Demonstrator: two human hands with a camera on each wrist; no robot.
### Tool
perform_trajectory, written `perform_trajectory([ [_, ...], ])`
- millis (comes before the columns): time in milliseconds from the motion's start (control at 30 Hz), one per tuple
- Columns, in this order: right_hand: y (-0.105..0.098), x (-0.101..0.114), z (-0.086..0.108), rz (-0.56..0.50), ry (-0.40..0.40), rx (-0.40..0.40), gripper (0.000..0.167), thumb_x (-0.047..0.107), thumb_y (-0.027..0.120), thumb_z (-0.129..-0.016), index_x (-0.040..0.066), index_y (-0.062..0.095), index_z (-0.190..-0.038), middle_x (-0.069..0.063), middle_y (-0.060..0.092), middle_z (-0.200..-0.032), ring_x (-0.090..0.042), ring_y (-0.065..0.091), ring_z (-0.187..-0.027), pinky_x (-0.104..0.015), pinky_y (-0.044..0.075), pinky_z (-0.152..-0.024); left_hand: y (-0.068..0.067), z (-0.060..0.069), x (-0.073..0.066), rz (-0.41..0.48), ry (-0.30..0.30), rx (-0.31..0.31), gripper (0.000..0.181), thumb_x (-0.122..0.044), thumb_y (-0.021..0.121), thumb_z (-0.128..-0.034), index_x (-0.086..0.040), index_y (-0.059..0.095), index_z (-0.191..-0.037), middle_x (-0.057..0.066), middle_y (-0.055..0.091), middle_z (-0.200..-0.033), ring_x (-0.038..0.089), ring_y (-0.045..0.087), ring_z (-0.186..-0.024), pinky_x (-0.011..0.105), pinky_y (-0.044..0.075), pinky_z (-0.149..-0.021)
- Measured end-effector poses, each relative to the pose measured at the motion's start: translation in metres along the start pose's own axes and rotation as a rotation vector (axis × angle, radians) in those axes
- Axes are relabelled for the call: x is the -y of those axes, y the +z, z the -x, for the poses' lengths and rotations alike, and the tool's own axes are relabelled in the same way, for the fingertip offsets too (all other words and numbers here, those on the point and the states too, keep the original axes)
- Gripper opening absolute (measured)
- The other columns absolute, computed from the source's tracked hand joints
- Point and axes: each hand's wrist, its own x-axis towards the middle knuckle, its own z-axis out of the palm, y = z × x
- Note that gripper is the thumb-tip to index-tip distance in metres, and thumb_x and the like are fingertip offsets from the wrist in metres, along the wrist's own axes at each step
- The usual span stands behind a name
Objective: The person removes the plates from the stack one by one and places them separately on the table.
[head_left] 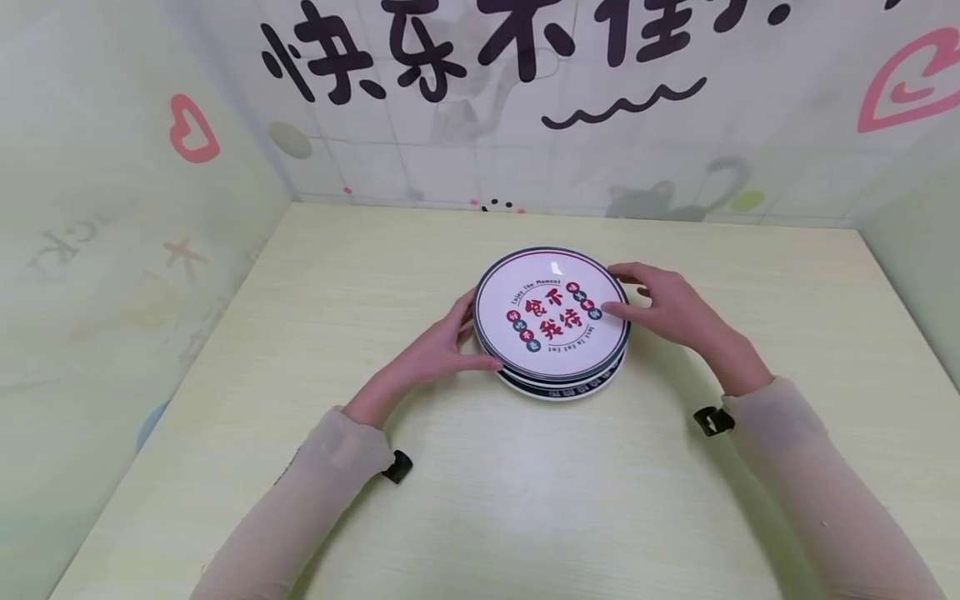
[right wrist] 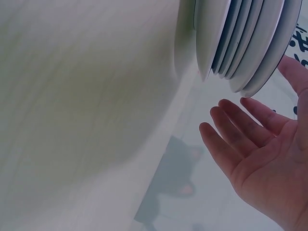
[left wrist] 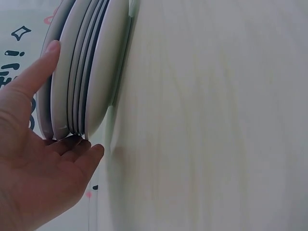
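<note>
A stack of several plates (head_left: 558, 390) stands on the table. Its top plate (head_left: 553, 313) is white with a dark rim and red and blue print. At the stack's left side, my left hand (head_left: 437, 353) touches the edges with fingers and thumb spread; the left wrist view shows the thumb along the upper rims and fingertips at the plate edges (left wrist: 79, 72). My right hand (head_left: 670, 308) is at the right side, thumb over the top plate's rim. In the right wrist view its fingers (right wrist: 240, 130) are extended, with a gap between them and the plates (right wrist: 240, 43).
The pale wood-grain table (head_left: 510, 508) extends around the stack. A printed back wall (head_left: 465, 158) with large dark characters rises behind it. Side walls stand at left (head_left: 112, 250) and right (head_left: 918, 217). Black straps (head_left: 397, 467) show at both sleeve cuffs.
</note>
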Motion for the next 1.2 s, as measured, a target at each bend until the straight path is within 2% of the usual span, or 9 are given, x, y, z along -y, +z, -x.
perform_trajectory([
  [433, 0.0012, -0.0004, -0.0034, -0.042, 0.032, 0.048, 0.065, 0.022, 0.069, -0.094, -0.002, 0.040, -0.148, -0.023, 0.046, -0.150, -0.043, 0.044, -0.139, -0.056, 0.039, -0.115, 0.0007, -0.0015, -0.0048, 0.011, -0.031, 0.005, 0.120, -0.020, 0.087, -0.0766, -0.020, 0.002, -0.162, 0.003, 0.007, -0.170, 0.024, 0.016, -0.156, 0.033, 0.025, -0.125],
  [733, 0.0010, 0.0025, -0.0033, -0.096, 0.073, 0.082, 0.063, 0.018, 0.066, -0.096, -0.002, 0.037, -0.149, -0.025, 0.046, -0.149, -0.044, 0.044, -0.138, -0.056, 0.041, -0.113, -0.0008, 0.0002, -0.0049, 0.040, -0.016, 0.017, 0.121, -0.017, 0.085, -0.0792, -0.019, -0.005, -0.161, 0.002, 0.001, -0.170, 0.024, 0.010, -0.157, 0.037, 0.022, -0.126],
  [1200, -0.0028, 0.0023, 0.0058, -0.194, 0.112, 0.089, 0.062, 0.016, 0.065, -0.096, -0.002, 0.036, -0.148, -0.025, 0.045, -0.149, -0.044, 0.043, -0.139, -0.056, 0.042, -0.113, -0.0017, -0.0009, -0.0034, 0.004, -0.010, 0.023, 0.119, -0.018, 0.085, -0.0791, -0.017, -0.001, -0.162, 0.002, 0.003, -0.170, 0.025, 0.014, -0.156, 0.035, 0.022, -0.126],
])
